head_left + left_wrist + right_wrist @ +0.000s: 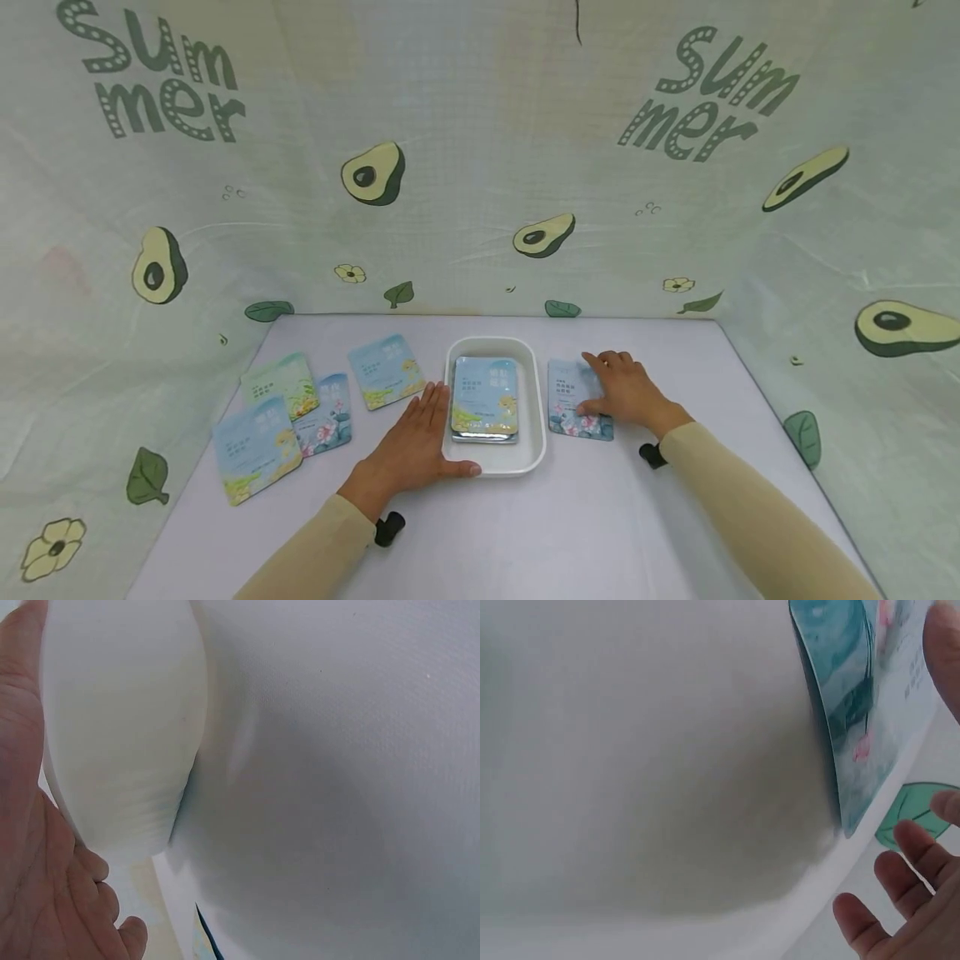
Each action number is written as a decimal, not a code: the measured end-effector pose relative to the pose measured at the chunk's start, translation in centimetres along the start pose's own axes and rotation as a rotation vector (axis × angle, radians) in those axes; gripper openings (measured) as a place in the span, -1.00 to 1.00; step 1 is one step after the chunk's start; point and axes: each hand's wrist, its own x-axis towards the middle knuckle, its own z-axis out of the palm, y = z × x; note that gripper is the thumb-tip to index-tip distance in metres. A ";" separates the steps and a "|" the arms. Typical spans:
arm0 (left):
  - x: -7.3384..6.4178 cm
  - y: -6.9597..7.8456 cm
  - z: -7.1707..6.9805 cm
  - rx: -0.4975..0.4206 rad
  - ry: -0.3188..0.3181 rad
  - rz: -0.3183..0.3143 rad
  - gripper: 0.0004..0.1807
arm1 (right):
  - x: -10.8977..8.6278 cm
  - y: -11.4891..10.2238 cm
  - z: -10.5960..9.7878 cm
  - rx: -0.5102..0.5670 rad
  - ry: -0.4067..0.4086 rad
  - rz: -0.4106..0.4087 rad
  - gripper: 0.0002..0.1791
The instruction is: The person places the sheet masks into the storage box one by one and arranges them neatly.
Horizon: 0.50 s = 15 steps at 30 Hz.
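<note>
My left hand (411, 443) lies against the near left corner of a white tray (542, 408). Its fingers stretch along the left side, and the thumb reaches across the front rim. Inside the tray, a blue and yellow sachet (483, 393) lies on top of a silver-edged one. To the tray's right, my right hand (628, 392) hovers over or touches the right part of a blue sachet with pink flowers (566, 387). Thumb and fingers are spread apart there. The right wrist view has this sachet (855, 712) lying flat beside the spread fingers.
At left lie a green sachet (277, 382), a flowered blue sachet (330, 412) and a blue and yellow sachet (255, 450), partly overlapping. Another blue and yellow sachet (385, 371) lies nearer the tray. A printed cloth (465, 158) hangs behind the white table (525, 533).
</note>
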 end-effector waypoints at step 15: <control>0.0 0.1 0.1 -0.010 0.002 -0.002 0.53 | 2.0 1.4 0.4 -0.017 -0.091 0.015 0.32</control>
